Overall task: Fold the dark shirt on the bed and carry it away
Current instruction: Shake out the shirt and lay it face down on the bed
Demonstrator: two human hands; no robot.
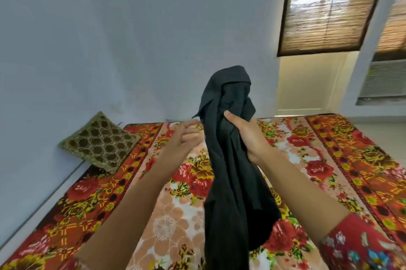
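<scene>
The dark shirt [228, 160] hangs bunched in the air above the bed [329, 155], its upper part sticking up above my fist and its long lower part dangling toward the bottom of the view. My right hand [243, 135] grips the shirt near its top, thumb wrapped across the cloth. My left hand [186, 138] hovers just left of the shirt with fingers relaxed and spread, holding nothing; it is slightly blurred.
The bed carries a red, orange and peach floral sheet. A green patterned cushion [100, 142] leans against the pale wall at the bed's far left corner. Windows with bamboo blinds [329, 6] and an air conditioner [382, 80] are at the right.
</scene>
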